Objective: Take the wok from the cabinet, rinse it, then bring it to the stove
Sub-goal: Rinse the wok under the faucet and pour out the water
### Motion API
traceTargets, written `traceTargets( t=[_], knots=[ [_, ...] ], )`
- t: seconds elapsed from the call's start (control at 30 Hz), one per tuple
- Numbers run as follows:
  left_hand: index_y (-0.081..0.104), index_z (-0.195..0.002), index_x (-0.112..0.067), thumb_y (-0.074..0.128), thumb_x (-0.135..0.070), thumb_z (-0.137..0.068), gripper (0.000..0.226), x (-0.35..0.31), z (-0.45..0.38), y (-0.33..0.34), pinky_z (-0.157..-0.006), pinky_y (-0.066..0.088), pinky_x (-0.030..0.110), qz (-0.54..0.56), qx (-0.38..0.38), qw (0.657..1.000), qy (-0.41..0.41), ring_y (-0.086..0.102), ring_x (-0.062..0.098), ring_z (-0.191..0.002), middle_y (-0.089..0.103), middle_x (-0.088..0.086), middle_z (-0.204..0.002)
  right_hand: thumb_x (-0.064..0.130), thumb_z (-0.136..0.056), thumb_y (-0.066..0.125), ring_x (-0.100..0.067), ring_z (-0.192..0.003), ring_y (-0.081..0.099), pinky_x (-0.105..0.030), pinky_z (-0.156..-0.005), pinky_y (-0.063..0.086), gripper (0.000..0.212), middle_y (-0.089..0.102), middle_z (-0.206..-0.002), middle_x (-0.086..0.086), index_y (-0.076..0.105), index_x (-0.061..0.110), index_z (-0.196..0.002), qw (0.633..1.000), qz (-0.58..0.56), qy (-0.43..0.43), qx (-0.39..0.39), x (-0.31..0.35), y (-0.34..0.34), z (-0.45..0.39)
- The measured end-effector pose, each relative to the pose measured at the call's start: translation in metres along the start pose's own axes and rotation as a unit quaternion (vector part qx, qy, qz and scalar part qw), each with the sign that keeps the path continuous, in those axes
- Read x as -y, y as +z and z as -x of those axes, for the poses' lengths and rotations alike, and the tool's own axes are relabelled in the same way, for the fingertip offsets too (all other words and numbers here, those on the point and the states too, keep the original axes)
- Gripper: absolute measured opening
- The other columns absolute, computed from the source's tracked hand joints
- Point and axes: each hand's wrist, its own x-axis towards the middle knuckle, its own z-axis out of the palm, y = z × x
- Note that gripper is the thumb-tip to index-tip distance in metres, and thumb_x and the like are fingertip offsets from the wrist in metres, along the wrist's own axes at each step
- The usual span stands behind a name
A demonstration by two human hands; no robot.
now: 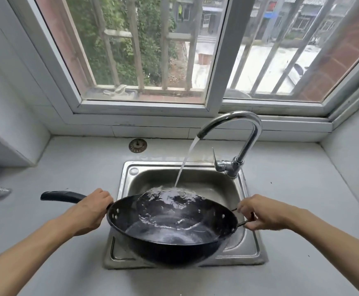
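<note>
In the lower centre of the frame, the round black metal wok (172,229) is held over the square stainless steel sink (247,212), tilted a little. The left hand (91,210) grips its long black handle (62,196) close to the rim. The right hand (262,212) has its fingers curled around the small wire loop handle (243,223) on the opposite side. The stream of water (187,161) from the curved chrome faucet (238,133) falls onto the far inner wall of the wok and pools inside.
</note>
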Motion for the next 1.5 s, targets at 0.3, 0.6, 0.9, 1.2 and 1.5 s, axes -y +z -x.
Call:
traceTargets(
  t=[0.3,0.6,0.9,1.2,1.5],
  knots=[
    [0.053,-0.102,-0.029,0.040,-0.027,-0.093,0.016,0.002,0.003,-0.016,-0.085,0.042,0.028,-0.026,0.012,0.999,-0.032,0.048,0.013,-0.097,0.055,-0.011,-0.103,0.033,-0.094,0.064,-0.026,-0.110,0.060,-0.037,-0.087,0.047,0.029,0.066,-0.107,-0.006,0.053,0.013,-0.076,0.996,0.025,-0.021,-0.082,-0.005,-0.004,0.006],
    [0.051,-0.093,-0.030,0.037,-0.026,-0.097,0.015,0.007,0.011,-0.024,-0.083,0.044,0.032,0.036,0.029,0.999,-0.025,0.046,0.010,-0.092,0.051,-0.013,-0.094,0.056,-0.094,0.037,-0.024,-0.092,0.061,-0.038,-0.079,0.048,0.054,0.067,-0.107,-0.005,0.063,0.010,-0.100,0.977,0.000,-0.065,-0.202,-0.009,0.000,0.011],
    [0.053,-0.086,-0.027,0.066,-0.018,-0.081,0.017,-0.002,0.021,-0.029,-0.079,0.044,0.031,0.103,0.032,0.994,-0.014,0.051,0.012,-0.086,0.053,-0.011,-0.088,0.043,-0.093,0.054,-0.015,-0.082,0.061,-0.038,-0.073,0.051,0.031,0.066,-0.096,0.006,0.064,0.016,-0.104,0.964,-0.058,-0.045,-0.257,-0.026,0.013,0.011],
    [0.045,-0.087,-0.033,0.074,-0.011,-0.075,0.038,0.001,0.028,-0.022,-0.068,0.051,0.033,0.192,-0.096,0.974,-0.069,0.059,0.009,-0.077,0.057,-0.014,-0.082,0.034,-0.090,0.063,-0.010,-0.085,0.063,-0.025,-0.075,0.049,0.015,0.059,-0.092,0.010,0.060,0.020,-0.090,0.934,-0.139,-0.034,-0.327,-0.027,0.020,0.008],
    [0.055,-0.101,-0.028,0.077,-0.012,-0.076,0.036,-0.001,0.032,-0.019,-0.079,0.050,0.036,0.201,-0.118,0.969,-0.085,0.059,0.013,-0.087,0.059,-0.009,-0.092,0.023,-0.084,0.071,-0.012,-0.076,0.067,-0.023,-0.074,0.055,0.011,0.066,-0.079,0.003,0.061,0.019,-0.084,0.883,-0.246,0.009,-0.399,-0.023,0.024,-0.008]
  ],
)
